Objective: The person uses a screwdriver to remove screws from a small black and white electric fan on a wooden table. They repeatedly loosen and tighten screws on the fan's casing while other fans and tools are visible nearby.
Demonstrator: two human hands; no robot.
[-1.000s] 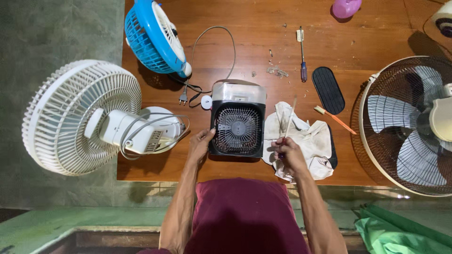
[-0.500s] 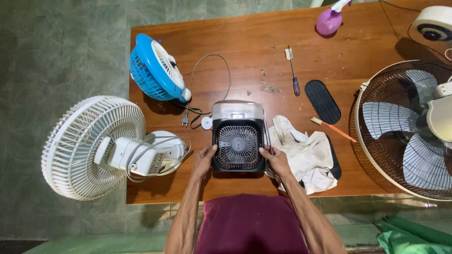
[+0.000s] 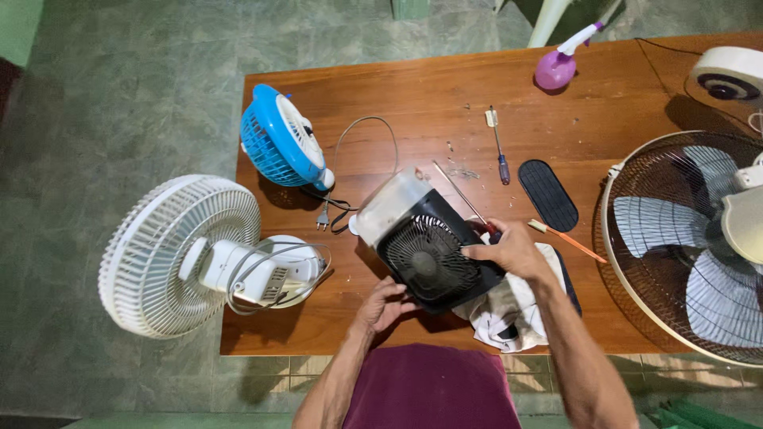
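Both hands on the tilted black fan unit (image 3: 429, 258), left hand (image 3: 385, 303) gripping underneath, right hand (image 3: 513, 250) perhaps clutching a half-hidden screwdriver (image 3: 461, 193)

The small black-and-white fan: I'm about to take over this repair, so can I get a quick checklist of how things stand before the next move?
1. Small black-and-white fan held by both hands, tilted: ok.
2. Left hand supports its lower edge: ok.
3. Right hand grips a long screwdriver: ok.
4. Cloth underneath: ok.
5. Plug lying loose on the table: ok.
6. Screws out: cannot tell.
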